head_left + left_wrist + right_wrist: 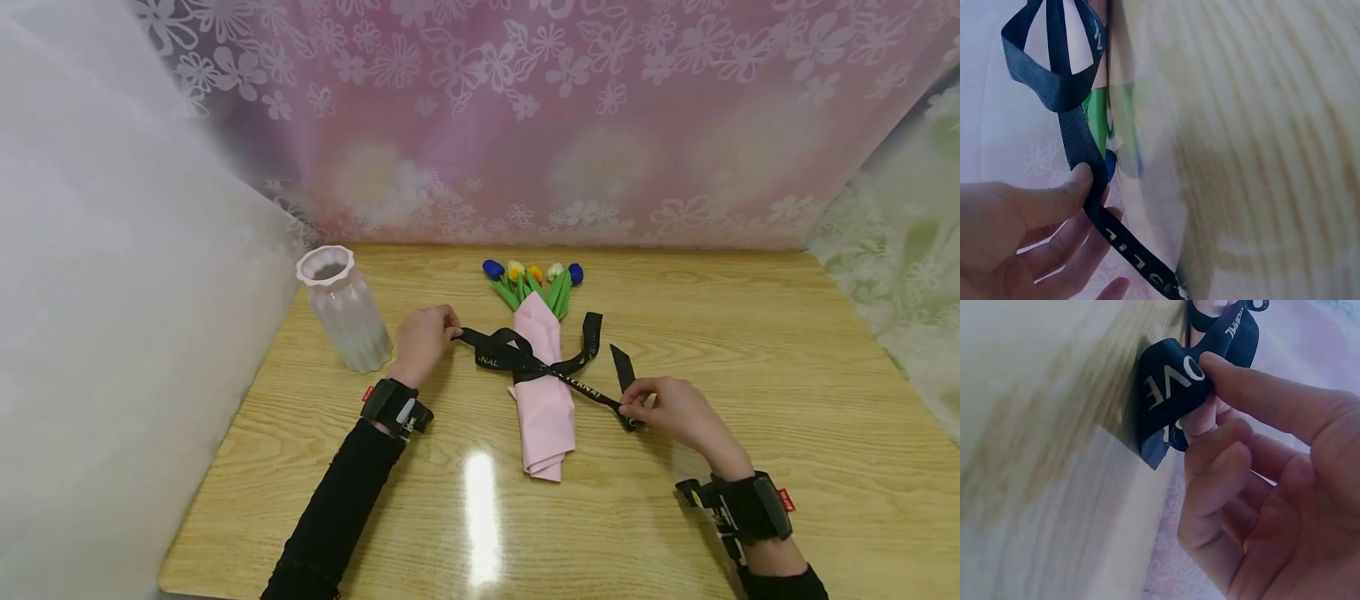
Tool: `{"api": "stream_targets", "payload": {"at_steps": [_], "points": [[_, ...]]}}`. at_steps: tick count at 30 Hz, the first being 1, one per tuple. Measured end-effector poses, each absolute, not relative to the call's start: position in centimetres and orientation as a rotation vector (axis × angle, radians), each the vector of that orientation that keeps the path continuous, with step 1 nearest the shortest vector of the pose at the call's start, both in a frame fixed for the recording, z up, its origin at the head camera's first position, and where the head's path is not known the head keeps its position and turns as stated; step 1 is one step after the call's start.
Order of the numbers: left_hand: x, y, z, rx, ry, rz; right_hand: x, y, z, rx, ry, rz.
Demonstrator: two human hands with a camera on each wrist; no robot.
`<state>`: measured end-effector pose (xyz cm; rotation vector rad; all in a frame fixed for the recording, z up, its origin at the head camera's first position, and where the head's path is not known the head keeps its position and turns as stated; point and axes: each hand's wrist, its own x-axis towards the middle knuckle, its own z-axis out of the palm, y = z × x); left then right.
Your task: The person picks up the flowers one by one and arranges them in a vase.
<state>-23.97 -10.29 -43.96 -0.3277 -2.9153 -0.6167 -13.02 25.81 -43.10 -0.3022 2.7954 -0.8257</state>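
Observation:
A bouquet of small tulips [536, 273] with green leaves lies on the table, wrapped in pink paper [546, 417]. Around the wrap runs a black ribbon [504, 353] with pale lettering, tied in a loose bow with a loop to the left. My left hand [424, 337] pinches the ribbon's left part between thumb and fingers; in the left wrist view its tail [1141, 261] trails past the fingers. To the right, my right hand [678, 415] pinches the other ribbon length, drawn straight from the knot, and its end [1169, 384] folds over beyond the fingertips.
A pale fluted vase [348, 321] with a wavy rim stands behind the left hand, at the table's left side. The wooden table [750, 333] meets a pink floral curtain [525, 150] at the back. White sheeting [112, 292] hangs along the left.

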Motion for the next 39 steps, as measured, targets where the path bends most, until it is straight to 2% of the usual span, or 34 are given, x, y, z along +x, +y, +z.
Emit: {"api": "stream_targets", "payload": {"at_steps": [10,19,29,39], "points": [[-24.3,-9.0,-44.8,-0.687,-3.076,-0.586,-14.6,23.3,-42.7,-0.397,2.824,-0.833],[-24.2,-7.6,-44.7,-0.757,-2.963,-0.592,-15.5,21.0,-42.7,-0.392,2.824,-0.855],[-23.8,-8.3,-44.2,-0.637,-2.843,-0.587,-15.5,21.1,-43.0,-0.409,2.896,-0.872],[-24.2,-9.9,-43.9,-0.502,-2.847,-0.56,-15.0,23.3,-43.2,-0.357,2.861,-0.864]]}}
